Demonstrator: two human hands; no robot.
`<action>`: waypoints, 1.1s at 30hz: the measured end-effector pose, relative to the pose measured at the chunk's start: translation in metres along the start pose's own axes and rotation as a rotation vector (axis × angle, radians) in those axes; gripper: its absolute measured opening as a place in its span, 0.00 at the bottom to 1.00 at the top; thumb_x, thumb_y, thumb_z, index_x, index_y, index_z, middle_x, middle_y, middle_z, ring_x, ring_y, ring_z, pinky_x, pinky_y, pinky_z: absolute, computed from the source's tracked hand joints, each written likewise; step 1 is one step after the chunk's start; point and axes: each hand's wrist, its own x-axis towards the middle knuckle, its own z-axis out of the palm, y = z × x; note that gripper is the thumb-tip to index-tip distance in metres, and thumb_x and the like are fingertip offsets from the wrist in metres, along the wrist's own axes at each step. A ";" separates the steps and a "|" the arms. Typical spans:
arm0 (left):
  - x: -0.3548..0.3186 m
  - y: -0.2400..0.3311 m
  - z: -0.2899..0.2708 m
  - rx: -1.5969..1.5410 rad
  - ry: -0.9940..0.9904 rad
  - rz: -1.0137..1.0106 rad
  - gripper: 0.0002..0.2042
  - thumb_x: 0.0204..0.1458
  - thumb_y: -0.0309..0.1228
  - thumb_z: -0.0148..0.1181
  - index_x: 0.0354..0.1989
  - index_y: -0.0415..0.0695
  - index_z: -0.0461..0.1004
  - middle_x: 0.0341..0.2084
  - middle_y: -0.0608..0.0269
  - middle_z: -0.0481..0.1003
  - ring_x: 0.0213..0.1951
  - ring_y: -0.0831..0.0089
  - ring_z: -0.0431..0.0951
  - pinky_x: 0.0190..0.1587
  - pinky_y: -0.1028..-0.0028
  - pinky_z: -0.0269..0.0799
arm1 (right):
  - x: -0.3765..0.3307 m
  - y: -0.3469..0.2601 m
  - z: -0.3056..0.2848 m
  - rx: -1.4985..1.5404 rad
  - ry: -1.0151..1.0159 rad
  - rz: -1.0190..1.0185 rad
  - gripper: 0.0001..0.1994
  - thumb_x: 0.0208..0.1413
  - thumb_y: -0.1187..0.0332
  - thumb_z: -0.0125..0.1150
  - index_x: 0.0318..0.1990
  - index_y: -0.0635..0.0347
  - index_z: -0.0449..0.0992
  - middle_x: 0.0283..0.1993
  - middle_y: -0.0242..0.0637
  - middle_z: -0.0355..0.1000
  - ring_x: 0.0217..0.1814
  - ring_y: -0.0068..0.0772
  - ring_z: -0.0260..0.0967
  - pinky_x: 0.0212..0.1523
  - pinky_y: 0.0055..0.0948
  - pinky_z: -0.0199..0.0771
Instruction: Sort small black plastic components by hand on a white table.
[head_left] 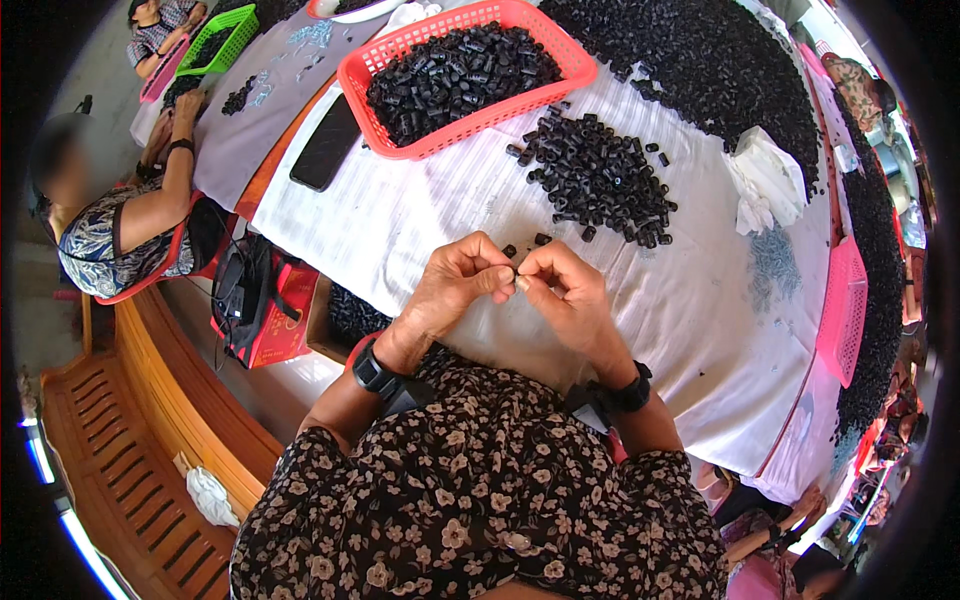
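Observation:
My left hand and my right hand meet over the near part of the white-covered table, fingertips almost touching. Thumb and forefinger of each are pinched on one small black plastic part, mostly hidden by the fingers. Just beyond the fingertips lie a loose black piece and another beside it. Farther off is a loose pile of short black cylindrical pieces. Right of that pile, small pale blue-grey pins are scattered on the cloth; their exact kind is too small to tell.
A red plastic basket full of black pieces stands at the back, with a black phone at its left. A huge black heap covers the far right, near crumpled white plastic. A pink basket is at the right edge. A co-worker sits left, by a wooden bench.

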 end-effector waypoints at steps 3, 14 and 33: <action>-0.005 0.002 -0.004 0.024 -0.056 -0.017 0.05 0.52 0.24 0.59 0.34 0.38 0.71 0.25 0.63 0.75 0.27 0.80 0.73 0.33 0.80 0.70 | 0.002 -0.002 -0.003 0.137 -0.070 0.133 0.04 0.52 0.78 0.57 0.31 0.61 0.68 0.27 0.25 0.65 0.27 0.13 0.62 0.25 0.16 0.62; -0.017 -0.012 -0.014 -0.214 -0.080 -0.158 0.04 0.53 0.24 0.57 0.33 0.37 0.71 0.26 0.62 0.75 0.28 0.78 0.74 0.33 0.79 0.72 | 0.001 0.005 -0.003 0.197 -0.250 0.280 0.04 0.52 0.74 0.59 0.30 0.60 0.69 0.24 0.23 0.64 0.23 0.11 0.60 0.23 0.14 0.61; -0.020 -0.017 -0.036 -0.180 -0.274 -0.201 0.05 0.47 0.22 0.62 0.31 0.37 0.73 0.27 0.60 0.76 0.28 0.75 0.77 0.32 0.77 0.75 | 0.006 -0.007 0.004 0.171 -0.470 0.541 0.08 0.54 0.67 0.59 0.26 0.59 0.70 0.21 0.22 0.63 0.23 0.12 0.58 0.23 0.15 0.56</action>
